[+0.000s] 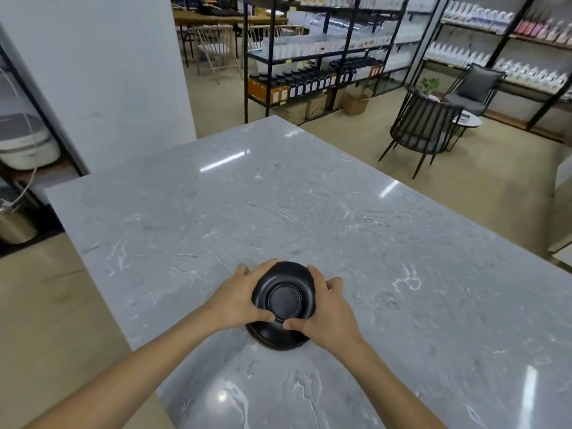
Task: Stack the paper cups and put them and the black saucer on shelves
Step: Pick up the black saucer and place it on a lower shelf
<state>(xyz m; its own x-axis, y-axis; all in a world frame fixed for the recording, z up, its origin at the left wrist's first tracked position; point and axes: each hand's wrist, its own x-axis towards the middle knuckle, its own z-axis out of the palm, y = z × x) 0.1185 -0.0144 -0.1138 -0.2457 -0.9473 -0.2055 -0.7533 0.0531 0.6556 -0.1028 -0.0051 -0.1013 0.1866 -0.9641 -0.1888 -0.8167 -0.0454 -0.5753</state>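
A black saucer (284,297) with a round recess in its middle is held just above the grey marble table (278,196), near its front. My left hand (238,300) grips its left rim and my right hand (325,308) grips its right rim, thumbs meeting at the near edge. Directly under it lies another dark round dish (278,339), partly hidden by the saucer and my hands. No paper cups are in view.
Black metal shelves (325,54) with bottles and jars stand beyond the table's far end. A black chair (424,128) and a small round table sit to the right. A white pillar (102,72) and a rice cooker (24,140) are at the left.
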